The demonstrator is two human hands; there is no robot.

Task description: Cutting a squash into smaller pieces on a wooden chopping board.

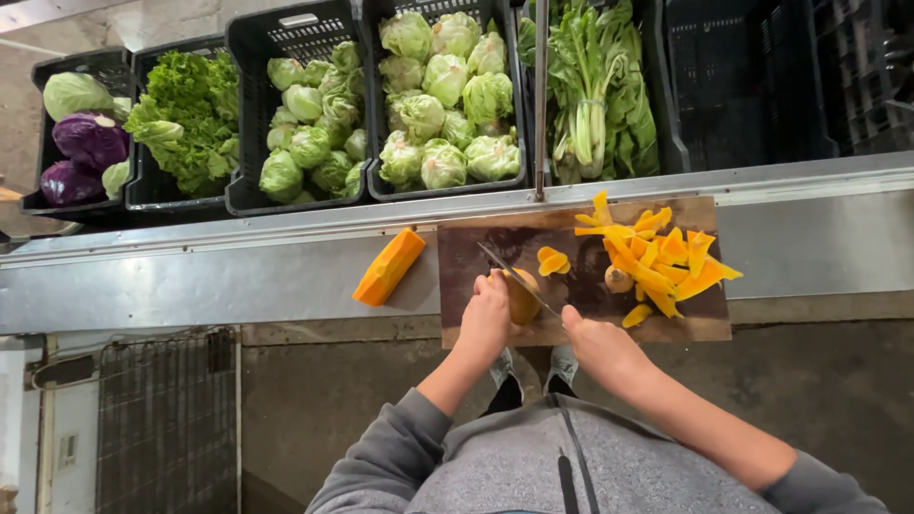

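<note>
Squash piece is sitting frame-centre on the cutting board, directly under the left hand gripping it. Right hand is grasping the knife, blade running diagonally toward upper left.

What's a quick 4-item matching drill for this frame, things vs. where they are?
Things:
1 knife
2 squash block
3 red cabbages
4 squash peelings

Places:
A far-left crate
B piled on the cutting board, right side
C in the right hand
D on the metal counter, left of the board

Pairs: 1-C, 2-D, 3-A, 4-B
</note>
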